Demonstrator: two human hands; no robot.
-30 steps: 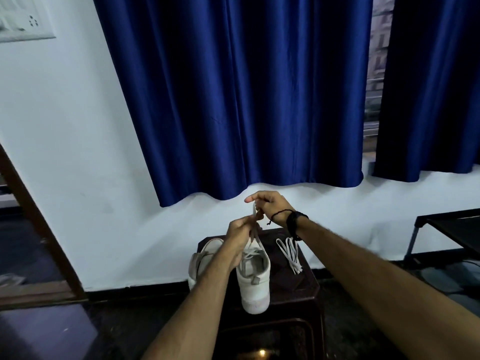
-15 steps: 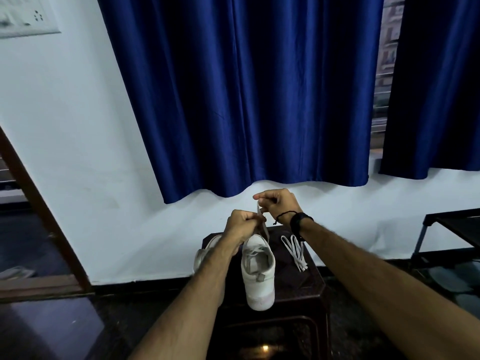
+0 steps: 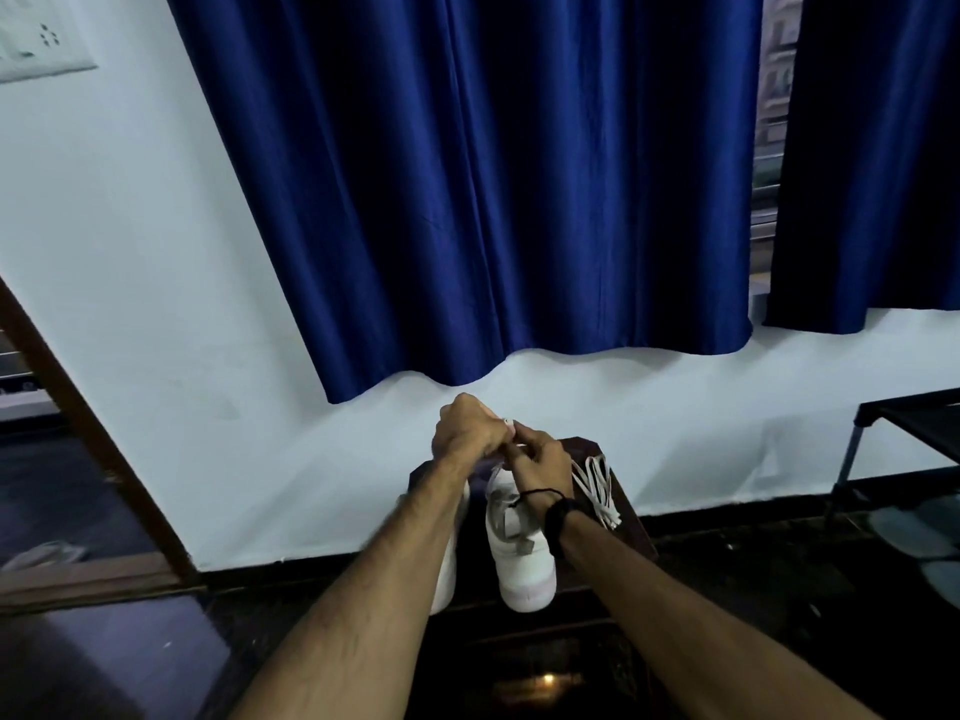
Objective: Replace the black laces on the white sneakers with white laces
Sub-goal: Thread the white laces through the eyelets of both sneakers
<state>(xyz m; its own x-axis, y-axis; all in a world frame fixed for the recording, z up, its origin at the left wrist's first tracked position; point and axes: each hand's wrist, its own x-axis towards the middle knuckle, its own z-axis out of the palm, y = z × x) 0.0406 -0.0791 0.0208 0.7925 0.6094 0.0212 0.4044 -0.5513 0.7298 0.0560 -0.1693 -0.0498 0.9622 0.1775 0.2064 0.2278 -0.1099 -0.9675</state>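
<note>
Two white sneakers stand on a dark brown stool [image 3: 636, 527]. The right sneaker [image 3: 522, 558] points its toe toward me and carries a white lace [image 3: 511, 422] at its top. My left hand [image 3: 467, 431] and my right hand [image 3: 540, 459] meet just above its tongue, and both pinch that white lace between curled fingers. The left sneaker [image 3: 448, 574] is mostly hidden behind my left forearm. A loose bundle of white lace [image 3: 597, 483] lies on the stool to the right of my right hand. No black lace is in sight.
A white wall with blue curtains [image 3: 493, 200] rises right behind the stool. A dark metal-framed table [image 3: 914, 418] stands at the right with pale footwear under it. A wooden door frame [image 3: 88, 439] slants down at the left. The floor is dark.
My right hand has come down from above to meet my left hand over the sneaker's tongue. My left hand rose a little. The camera tilted slightly.
</note>
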